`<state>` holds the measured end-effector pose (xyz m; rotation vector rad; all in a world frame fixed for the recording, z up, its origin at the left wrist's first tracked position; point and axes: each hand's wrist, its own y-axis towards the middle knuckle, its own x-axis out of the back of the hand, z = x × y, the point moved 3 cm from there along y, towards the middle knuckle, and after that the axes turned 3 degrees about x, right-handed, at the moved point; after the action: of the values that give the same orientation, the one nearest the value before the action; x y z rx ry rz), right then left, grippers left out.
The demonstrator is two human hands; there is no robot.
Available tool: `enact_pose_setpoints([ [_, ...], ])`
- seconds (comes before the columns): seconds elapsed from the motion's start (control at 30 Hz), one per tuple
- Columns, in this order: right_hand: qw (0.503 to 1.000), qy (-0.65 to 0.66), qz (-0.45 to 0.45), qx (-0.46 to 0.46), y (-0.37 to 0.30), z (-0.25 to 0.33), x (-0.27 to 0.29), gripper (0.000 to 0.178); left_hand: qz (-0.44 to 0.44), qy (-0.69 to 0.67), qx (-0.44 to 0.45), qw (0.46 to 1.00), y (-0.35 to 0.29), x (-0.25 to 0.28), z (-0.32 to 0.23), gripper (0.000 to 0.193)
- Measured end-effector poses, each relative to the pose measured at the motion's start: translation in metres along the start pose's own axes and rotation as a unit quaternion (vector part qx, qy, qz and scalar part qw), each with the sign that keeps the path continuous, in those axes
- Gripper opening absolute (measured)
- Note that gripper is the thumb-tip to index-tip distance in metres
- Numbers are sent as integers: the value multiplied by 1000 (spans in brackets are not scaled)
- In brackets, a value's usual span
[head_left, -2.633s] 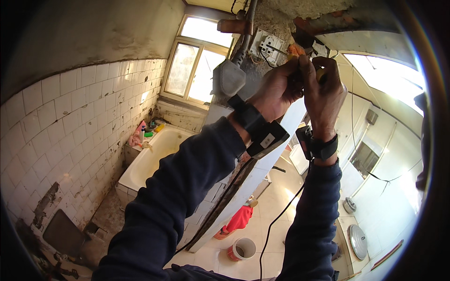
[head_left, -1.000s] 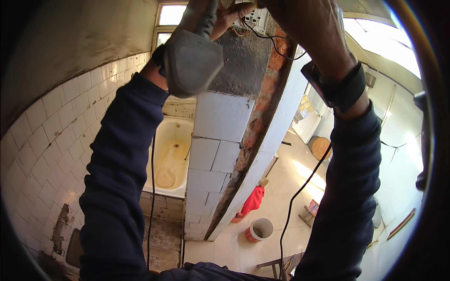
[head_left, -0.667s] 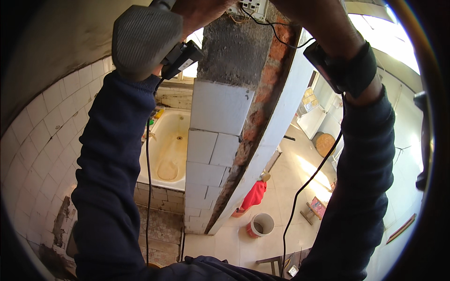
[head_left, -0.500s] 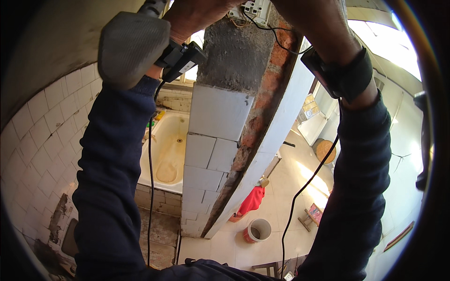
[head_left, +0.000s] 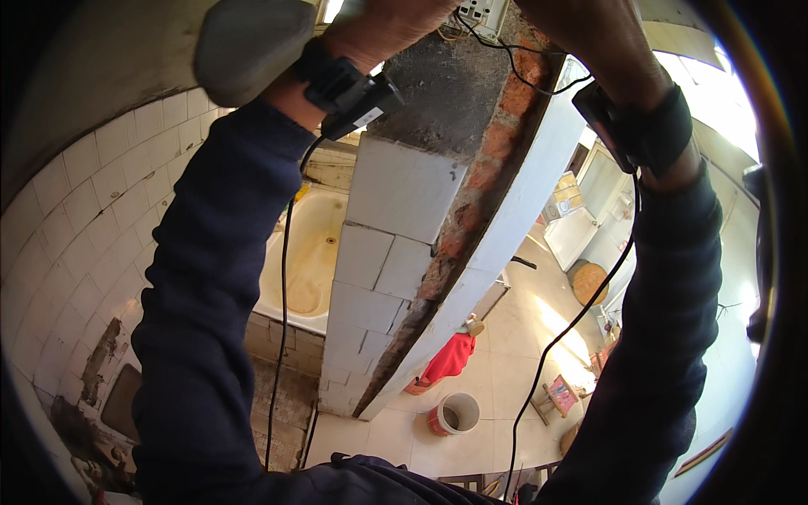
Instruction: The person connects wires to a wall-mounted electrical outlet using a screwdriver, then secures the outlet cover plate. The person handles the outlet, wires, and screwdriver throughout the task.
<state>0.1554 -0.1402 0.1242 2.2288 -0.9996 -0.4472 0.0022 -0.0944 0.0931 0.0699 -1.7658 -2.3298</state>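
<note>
Both my arms reach up to the top edge of the view, toward a white electrical socket plate (head_left: 486, 15) on the narrow end of a wall. My left hand (head_left: 389, 32) is just left of the plate, and my right hand (head_left: 581, 27) is to its right. The fingers of both are cut off by the frame edge, so what they hold is hidden. Thin black and pale wires (head_left: 513, 63) come out of the plate and loop right. A dark grey, blunt, wide-bodied object (head_left: 252, 50), blurred and close, is left of my left hand.
Below the plate runs bare dark plaster (head_left: 438, 93), white tiles (head_left: 400, 181) and exposed brick (head_left: 488, 168). A stained bathtub (head_left: 307, 252) lies left of the wall. On the floor to the right are a bucket (head_left: 454, 414), a red cloth (head_left: 450, 358) and a small stool (head_left: 560, 396).
The view has shifted slightly, so the wall and plate sit a little to the right. The left forearm is turned more inward, and the grey object appears higher in the view.
</note>
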Motion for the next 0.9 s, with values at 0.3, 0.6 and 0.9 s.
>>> enact_pose_setpoints([
  [0.3,999,5,11,-37,2,1,2,23,-32,64,8,997,-6,-4,-11,63],
  [0.6,997,43,57,13,5,-7,5,22,-69,149,-44,985,-11,-8,-11,59],
  [0.9,991,53,81,90,7,6,13,29,-119,194,-73,971,-6,-11,-22,55],
])
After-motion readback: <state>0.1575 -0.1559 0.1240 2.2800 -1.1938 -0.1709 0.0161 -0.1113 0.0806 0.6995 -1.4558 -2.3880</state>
